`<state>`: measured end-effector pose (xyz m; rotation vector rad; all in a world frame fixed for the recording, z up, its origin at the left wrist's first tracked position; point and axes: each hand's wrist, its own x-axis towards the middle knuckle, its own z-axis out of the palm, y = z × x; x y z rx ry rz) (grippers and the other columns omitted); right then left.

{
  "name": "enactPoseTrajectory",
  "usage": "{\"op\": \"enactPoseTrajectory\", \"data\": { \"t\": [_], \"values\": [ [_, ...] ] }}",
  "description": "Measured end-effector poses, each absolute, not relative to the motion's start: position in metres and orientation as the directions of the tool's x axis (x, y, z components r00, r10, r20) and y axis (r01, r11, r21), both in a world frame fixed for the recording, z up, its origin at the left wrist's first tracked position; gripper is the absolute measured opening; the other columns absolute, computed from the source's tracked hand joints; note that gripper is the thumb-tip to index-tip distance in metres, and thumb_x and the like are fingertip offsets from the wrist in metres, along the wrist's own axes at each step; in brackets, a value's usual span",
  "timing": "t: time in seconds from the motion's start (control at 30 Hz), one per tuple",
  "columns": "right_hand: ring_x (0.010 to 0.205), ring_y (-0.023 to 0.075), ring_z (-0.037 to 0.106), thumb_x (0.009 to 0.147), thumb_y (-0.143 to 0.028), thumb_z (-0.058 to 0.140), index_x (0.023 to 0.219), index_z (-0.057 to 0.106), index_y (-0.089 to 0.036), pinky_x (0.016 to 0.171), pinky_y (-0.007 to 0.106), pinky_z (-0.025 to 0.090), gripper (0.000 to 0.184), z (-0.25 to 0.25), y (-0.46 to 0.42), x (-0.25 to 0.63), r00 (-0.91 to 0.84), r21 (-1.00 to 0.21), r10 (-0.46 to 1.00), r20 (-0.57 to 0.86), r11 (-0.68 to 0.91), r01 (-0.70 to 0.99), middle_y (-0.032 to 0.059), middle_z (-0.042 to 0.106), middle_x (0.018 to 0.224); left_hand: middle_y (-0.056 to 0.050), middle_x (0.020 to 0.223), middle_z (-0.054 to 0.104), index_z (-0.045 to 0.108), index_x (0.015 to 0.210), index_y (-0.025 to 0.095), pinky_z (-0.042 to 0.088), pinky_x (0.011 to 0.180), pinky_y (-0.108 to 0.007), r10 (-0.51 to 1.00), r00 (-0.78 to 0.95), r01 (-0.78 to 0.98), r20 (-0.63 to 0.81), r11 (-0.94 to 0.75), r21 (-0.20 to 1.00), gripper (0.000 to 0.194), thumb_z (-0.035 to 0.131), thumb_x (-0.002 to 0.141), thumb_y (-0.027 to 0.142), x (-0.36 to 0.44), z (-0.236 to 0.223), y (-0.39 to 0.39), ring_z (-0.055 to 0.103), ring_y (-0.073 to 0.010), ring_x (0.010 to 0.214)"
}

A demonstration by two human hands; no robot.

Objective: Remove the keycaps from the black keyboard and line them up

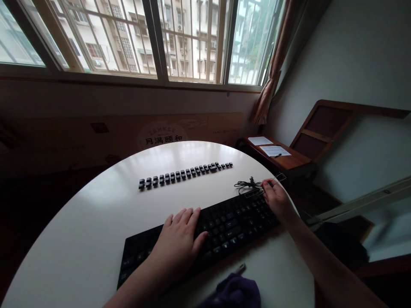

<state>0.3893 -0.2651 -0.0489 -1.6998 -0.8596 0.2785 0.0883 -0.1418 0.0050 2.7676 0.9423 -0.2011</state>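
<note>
A black keyboard (pixel 221 231) lies at a slant on the white round table (pixel 96 205); some of its upper keys appear to be off. My left hand (pixel 180 239) rests flat on the keyboard's left-middle part, fingers stretched out. At the upper right end of the keyboard, my right hand (pixel 276 199) is closed round a wire keycap puller (pixel 281 176), whose thin loops stick out on both sides of the fingers. The lower loop is over the keyboard's top right edge; I cannot tell whether it grips a key. Removed keycaps (pixel 175 176) stand in two slanting rows beyond the keyboard.
A bundled black cable (pixel 246 184) lies behind the keyboard near my right hand. In front are a purple cloth (pixel 239 291) and a small metal-tipped item (pixel 240 268). Papers (pixel 274 151) and a pen lie on a wooden stand at the right, past the table's edge.
</note>
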Motion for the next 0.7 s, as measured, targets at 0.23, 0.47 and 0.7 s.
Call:
{"op": "enactPoseTrajectory", "data": {
  "t": [0.23, 0.47, 0.7],
  "values": [
    [0.041, 0.0135, 0.039, 0.091, -0.056, 0.049, 0.086, 0.056, -0.022, 0.041, 0.024, 0.03, 0.035, -0.046, -0.26, 0.39, 0.688, -0.898, 0.684, 0.243, -0.109, 0.426, -0.0059, 0.043, 0.049, -0.014, 0.157, 0.037, 0.036, 0.153, 0.016, 0.024, 0.118, -0.058, 0.584, 0.791, 0.61, -0.184, -0.776, 0.162, 0.066, 0.04, 0.097, 0.05, 0.087, 0.004, -0.142, 0.032, -0.0342, 0.145],
    [0.048, 0.0145, 0.044, 0.096, -0.043, 0.046, 0.088, 0.057, -0.022, 0.048, 0.026, 0.033, 0.025, -0.037, -0.272, 0.375, 0.584, -0.793, 0.744, 0.323, -0.123, 0.596, -0.0035, 0.049, 0.056, -0.014, 0.155, 0.04, 0.038, 0.152, 0.016, 0.026, 0.117, -0.058, 0.578, 0.799, 0.601, -0.167, -0.779, 0.178, 0.065, 0.042, 0.096, 0.049, 0.087, 0.005, -0.141, 0.034, -0.0349, 0.144],
    [0.044, 0.0137, 0.041, 0.098, -0.041, 0.043, 0.089, 0.056, -0.022, 0.044, 0.025, 0.028, 0.024, -0.038, -0.273, 0.374, 0.576, -0.766, 0.742, 0.343, -0.134, 0.629, -0.0045, 0.047, 0.052, -0.013, 0.155, 0.04, 0.039, 0.152, 0.016, 0.027, 0.116, -0.059, 0.572, 0.805, 0.593, -0.154, -0.784, 0.184, 0.065, 0.043, 0.095, 0.049, 0.086, 0.002, -0.139, 0.035, -0.0354, 0.144]
  ]
}}
